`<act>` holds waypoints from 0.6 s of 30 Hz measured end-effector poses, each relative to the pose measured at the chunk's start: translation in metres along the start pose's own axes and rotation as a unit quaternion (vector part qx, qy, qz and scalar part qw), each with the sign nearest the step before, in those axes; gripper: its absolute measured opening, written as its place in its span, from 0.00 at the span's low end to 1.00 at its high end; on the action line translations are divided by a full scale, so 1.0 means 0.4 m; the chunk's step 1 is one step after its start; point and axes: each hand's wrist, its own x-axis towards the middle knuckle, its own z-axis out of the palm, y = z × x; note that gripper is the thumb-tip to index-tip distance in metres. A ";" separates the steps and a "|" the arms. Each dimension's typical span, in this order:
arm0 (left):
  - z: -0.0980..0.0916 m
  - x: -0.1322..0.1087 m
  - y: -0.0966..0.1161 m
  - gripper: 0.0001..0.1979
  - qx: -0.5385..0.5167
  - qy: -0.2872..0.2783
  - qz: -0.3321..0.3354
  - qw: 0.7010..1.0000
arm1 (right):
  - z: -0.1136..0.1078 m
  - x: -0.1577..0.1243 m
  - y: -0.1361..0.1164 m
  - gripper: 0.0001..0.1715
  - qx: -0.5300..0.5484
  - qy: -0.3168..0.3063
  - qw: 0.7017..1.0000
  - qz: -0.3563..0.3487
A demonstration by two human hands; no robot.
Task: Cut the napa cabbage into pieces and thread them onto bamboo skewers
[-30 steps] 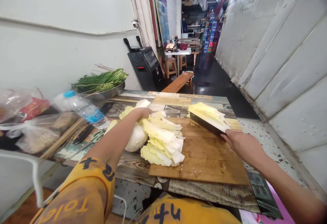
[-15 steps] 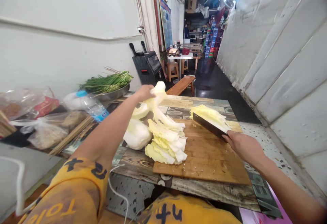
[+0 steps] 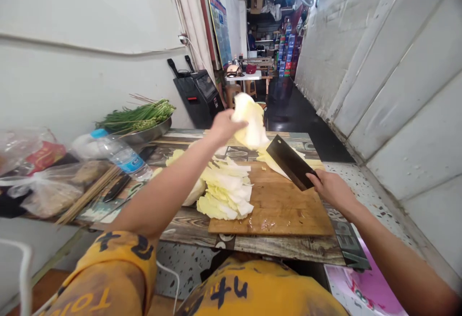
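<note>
My left hand (image 3: 228,126) grips a pale cabbage leaf (image 3: 250,121), held up above the far side of the wooden cutting board (image 3: 285,210). Closed around the handle of a dark cleaver (image 3: 291,162) is my right hand (image 3: 330,186); the broad blade is tilted over the board's far right. Behind the blade lie more cabbage leaves (image 3: 269,157), partly hidden by it. A pile of cut cabbage leaves (image 3: 229,191) rests on the board's left side. To its left, a cabbage head (image 3: 195,193) is mostly covered by my left forearm.
On the table's left are a water bottle (image 3: 124,157), a black-handled knife (image 3: 117,188), wooden skewers (image 3: 90,193) and plastic bags (image 3: 54,188). A metal bowl (image 3: 151,131) of green vegetables stands behind them. A black speaker-like box (image 3: 198,94) is beyond the table, and a pink tub (image 3: 378,277) sits below right.
My left hand has swung right and lifted a leaf from the cabbage side towards the board. The cleaver has moved off the far leaves, its blade now turned more face-on.
</note>
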 end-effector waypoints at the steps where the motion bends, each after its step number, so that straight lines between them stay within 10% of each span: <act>1: 0.037 -0.025 -0.006 0.17 -0.012 -0.051 -0.018 0.998 | -0.002 -0.004 0.004 0.20 0.008 0.001 1.000 0.010; 5: 0.133 -0.083 -0.056 0.16 0.135 -0.253 -0.001 0.958 | -0.010 -0.035 0.020 0.19 0.041 -0.001 0.998 0.040; 12: 0.155 -0.104 -0.087 0.19 0.309 -0.191 0.102 0.926 | -0.010 -0.109 0.040 0.19 0.078 -0.007 0.995 0.063; 18: 0.206 -0.254 -0.059 0.16 0.420 -0.314 0.221 0.822 | -0.021 -0.152 0.025 0.21 0.116 0.008 0.991 0.068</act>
